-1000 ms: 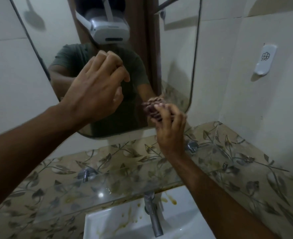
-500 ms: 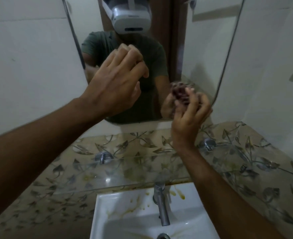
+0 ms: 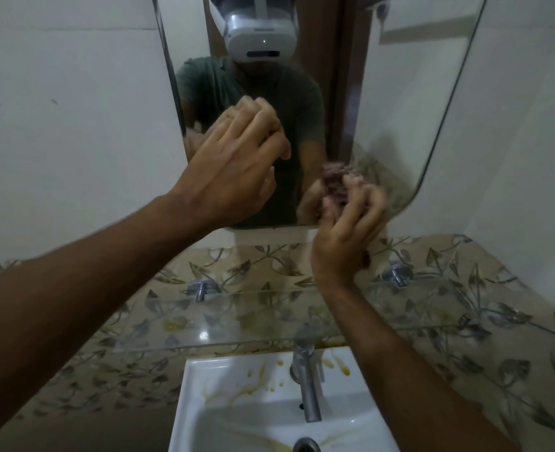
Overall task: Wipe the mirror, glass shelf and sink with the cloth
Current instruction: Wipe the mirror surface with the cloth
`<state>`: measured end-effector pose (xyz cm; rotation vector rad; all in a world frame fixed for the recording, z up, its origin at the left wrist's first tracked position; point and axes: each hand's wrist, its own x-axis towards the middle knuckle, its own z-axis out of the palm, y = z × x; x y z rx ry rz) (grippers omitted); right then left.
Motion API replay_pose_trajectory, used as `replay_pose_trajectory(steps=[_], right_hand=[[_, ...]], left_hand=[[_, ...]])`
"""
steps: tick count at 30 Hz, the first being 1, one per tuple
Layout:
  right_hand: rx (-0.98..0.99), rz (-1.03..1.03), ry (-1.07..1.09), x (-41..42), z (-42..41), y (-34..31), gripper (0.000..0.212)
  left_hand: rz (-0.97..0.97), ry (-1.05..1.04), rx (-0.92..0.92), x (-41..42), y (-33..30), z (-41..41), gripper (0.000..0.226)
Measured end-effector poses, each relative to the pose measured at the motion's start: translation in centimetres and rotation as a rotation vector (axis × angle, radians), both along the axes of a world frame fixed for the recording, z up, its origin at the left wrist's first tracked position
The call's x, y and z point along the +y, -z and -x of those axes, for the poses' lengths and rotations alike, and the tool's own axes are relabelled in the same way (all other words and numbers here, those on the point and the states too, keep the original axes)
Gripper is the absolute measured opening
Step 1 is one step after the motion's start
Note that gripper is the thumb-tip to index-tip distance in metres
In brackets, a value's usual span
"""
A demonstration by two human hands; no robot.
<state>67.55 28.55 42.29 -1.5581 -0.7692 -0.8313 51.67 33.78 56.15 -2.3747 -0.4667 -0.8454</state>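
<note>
A: What has changed since the frame half a second back?

B: The view has tipped down, so more of the sink (image 3: 237, 415) shows and the mirror (image 3: 400, 102) reaches further down the frame. The right hand (image 3: 344, 233) sits lower against the glass than it did, and is now at the mirror's bottom edge, toward its lower right corner. The left hand (image 3: 237, 168) is raised in front of the mirror's lower left part, much as before.

A: And the grips?

B: The right hand's grip is clamped on the cloth (image 3: 334, 184), a dark reddish wad bunched under blurred fingers against the mirror. The left hand's grip is slack: fingers loosely curled, nothing in it. Whether it touches the glass I cannot tell.

A: Count things for me, biggest first.

B: One mirror. One glass shelf (image 3: 243, 324) below it, on two metal brackets (image 3: 201, 288); the right hand's wrist crosses above its back edge. One white sink under the shelf's front edge, streaked with yellowish stains along its back rim and in the basin. Two hands. One tap (image 3: 308, 386) at the sink's back rim. One cloth. One drain (image 3: 305, 445) at the frame's bottom edge
</note>
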Motion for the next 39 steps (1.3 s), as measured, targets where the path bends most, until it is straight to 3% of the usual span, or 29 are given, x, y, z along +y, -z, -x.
replay_pose_trajectory(steps=[4,6,8,11,13,15,20,26,31,39], right_hand=[[-0.4,0.242,-0.088,0.7,2.3,3.4,0.033],[-0.49,0.287,-0.102,0.4,1.3,3.4,0.035],[-0.406,0.255,-0.09,0.1,0.2,2.7,0.038],[-0.072,0.094,-0.043,0.2,-0.1,0.9,0.038],[-0.026,0.068,-0.026,0.7,1.2,0.3,0.038],[-0.147,0.139,-0.048,1.2,3.2,0.6,0.04],[-0.739,0.441,-0.229,1.9,4.4,0.8,0.045],[-0.589,0.276,-0.173,2.0,4.0,-3.6,0.045],[-0.907,0.544,-0.257,2.2,5.0,-0.9,0.057],[-1.036,0.498,-0.272,2.5,4.7,-7.5,0.044]], left_hand=[[0.015,0.006,0.011,-0.3,0.4,0.1,0.033],[0.007,-0.001,0.016,-0.1,0.7,0.5,0.033],[0.019,-0.018,0.017,0.2,1.2,1.1,0.034],[0.037,-0.048,0.013,0.5,1.6,2.0,0.034],[0.045,-0.06,0.007,0.6,1.9,2.6,0.034],[0.076,-0.063,-0.013,0.7,2.0,3.3,0.034],[0.121,-0.092,-0.037,0.8,2.3,5.5,0.03],[0.099,-0.152,-0.055,0.9,2.3,7.8,0.028],[0.13,-0.168,-0.08,1.2,2.3,8.5,0.027],[0.131,-0.215,-0.067,1.2,1.9,10.0,0.029]])
